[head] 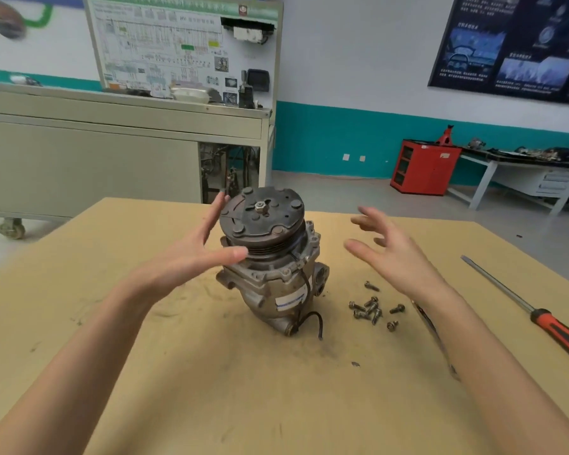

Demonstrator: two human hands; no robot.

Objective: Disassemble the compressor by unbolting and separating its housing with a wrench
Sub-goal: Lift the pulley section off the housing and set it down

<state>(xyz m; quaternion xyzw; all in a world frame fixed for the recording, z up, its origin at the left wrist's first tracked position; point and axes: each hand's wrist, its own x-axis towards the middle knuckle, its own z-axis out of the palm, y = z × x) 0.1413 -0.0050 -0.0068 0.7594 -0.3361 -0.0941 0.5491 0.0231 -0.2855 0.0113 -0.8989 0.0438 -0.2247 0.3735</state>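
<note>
The grey metal compressor (273, 284) stands upright and slightly tilted on the wooden table (211, 372), its dark pulley disc (260, 218) on top. My left hand (194, 254) is spread at the pulley's left side, thumb tip touching the pulley rim and fingers reaching up beside the disc. To the right of the compressor my right hand (391, 251) hovers with fingers spread, apart from it and holding nothing. Several loose bolts (373, 308) lie on the table right of the housing. A metal wrench (432, 333) lies partly hidden under my right forearm.
A long screwdriver with a red and black handle (536, 307) lies near the table's right edge. A beige wheeled cabinet (112, 152) with a diagram board stands behind the table. A red cabinet (424, 167) and a workbench are at the far right wall.
</note>
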